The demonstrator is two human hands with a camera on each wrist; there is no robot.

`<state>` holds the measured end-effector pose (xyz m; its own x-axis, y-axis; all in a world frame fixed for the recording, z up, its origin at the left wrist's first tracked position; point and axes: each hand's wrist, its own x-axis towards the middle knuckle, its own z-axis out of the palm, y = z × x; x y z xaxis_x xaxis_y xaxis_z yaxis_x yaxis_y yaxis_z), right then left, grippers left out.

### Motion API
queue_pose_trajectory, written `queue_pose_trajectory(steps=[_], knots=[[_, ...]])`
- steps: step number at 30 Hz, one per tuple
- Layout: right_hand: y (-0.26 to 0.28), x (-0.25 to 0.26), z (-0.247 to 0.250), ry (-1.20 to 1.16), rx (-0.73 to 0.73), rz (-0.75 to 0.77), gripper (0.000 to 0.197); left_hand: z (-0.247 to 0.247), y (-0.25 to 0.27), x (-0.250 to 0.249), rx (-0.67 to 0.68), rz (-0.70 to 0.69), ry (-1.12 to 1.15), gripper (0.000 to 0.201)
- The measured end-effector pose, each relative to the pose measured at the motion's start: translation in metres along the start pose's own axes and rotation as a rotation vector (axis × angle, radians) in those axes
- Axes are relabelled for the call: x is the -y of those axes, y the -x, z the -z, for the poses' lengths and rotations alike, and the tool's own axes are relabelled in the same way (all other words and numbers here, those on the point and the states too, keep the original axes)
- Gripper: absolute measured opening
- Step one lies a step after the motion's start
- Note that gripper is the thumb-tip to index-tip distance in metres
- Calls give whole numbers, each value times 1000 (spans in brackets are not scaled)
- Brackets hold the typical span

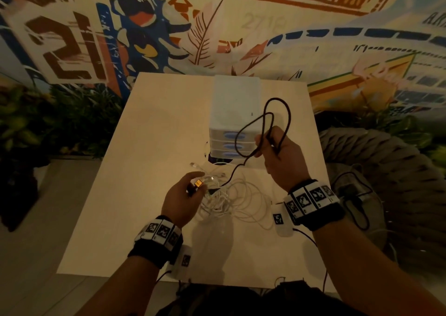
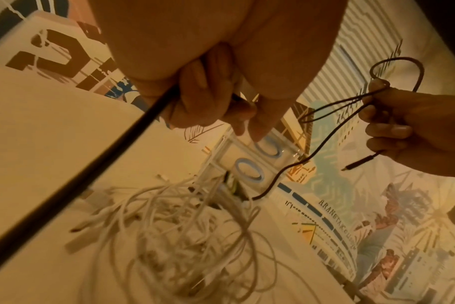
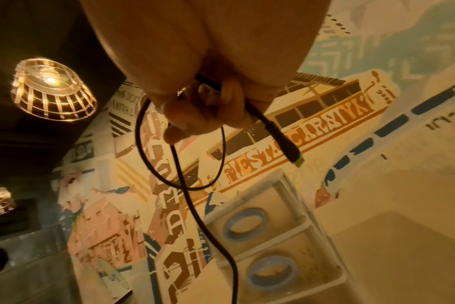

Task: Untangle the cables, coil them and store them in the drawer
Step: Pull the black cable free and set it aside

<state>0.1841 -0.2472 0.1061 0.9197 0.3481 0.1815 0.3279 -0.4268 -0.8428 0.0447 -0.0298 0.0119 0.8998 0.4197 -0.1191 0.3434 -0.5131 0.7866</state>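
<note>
Head view shows two hands over a pale table. The right hand is raised, with its fingers curled round loops of a black cable. The loops stick up in front of a small white drawer box. The box has three drawers with blue handles, and all look closed. From the right hand the black cable hangs down to the left hand, which is lower and nearer the body. The left hand pinches the cable's other end, where a small plug glows orange. The hands are apart, joined only by the cable.

A messy pile of white cables lies on the table between the hands, just in front of the box.

Right wrist view shows a black plug end poking out past the curled fingers.

A painted wall stands behind the table.
</note>
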Motion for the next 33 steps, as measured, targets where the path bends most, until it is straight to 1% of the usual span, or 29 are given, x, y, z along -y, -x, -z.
queue_pose_trajectory(steps=[2, 3, 6, 9, 11, 13, 15, 17, 19, 23, 25, 26, 28, 30, 33], knots=[[1, 17, -1, -11, -6, 64, 25, -2, -3, -10, 17, -40, 25, 29], [1, 25, -1, -32, -21, 88, 26, -4, -4, -13, 54, -51, 15, 31], [-2, 45, 1, -113, -72, 149, 29, -15, -7, -16, 197, -45, -115, 36], [-5, 61, 8, -105, -90, 183, 32, -21, -4, -12, 289, -33, -231, 30], [-8, 62, 13, -103, -121, 189, 35, -22, -4, -5, 305, -16, -253, 28], [-8, 58, 18, -139, -163, 188, 46, -22, -3, 2, 298, 9, -257, 28], [-7, 54, 20, -173, -187, 185, 56, -20, -3, 4, 280, 14, -248, 29], [-4, 52, 18, -173, -176, 180, 57, -18, -2, 1, 236, 16, -179, 25], [1, 51, 16, -170, -156, 171, 56, -15, -1, -2, 176, 20, -103, 29], [4, 46, 14, -196, -140, 143, 55, -5, 4, -13, 89, 10, 43, 24], [7, 45, 16, -165, -88, 122, 51, 3, 7, -23, 89, -12, 115, 26], [8, 44, 16, -134, -49, 123, 41, 7, 9, -29, 92, -32, 130, 28], [11, 43, 17, -106, 42, 144, 13, 16, 11, -43, 87, -88, 164, 29], [14, 47, 16, -110, 98, 155, 22, 24, 13, -62, 98, -142, 233, 29], [17, 55, 13, -135, 156, 115, 16, 28, 18, -89, 169, -236, 281, 35]])
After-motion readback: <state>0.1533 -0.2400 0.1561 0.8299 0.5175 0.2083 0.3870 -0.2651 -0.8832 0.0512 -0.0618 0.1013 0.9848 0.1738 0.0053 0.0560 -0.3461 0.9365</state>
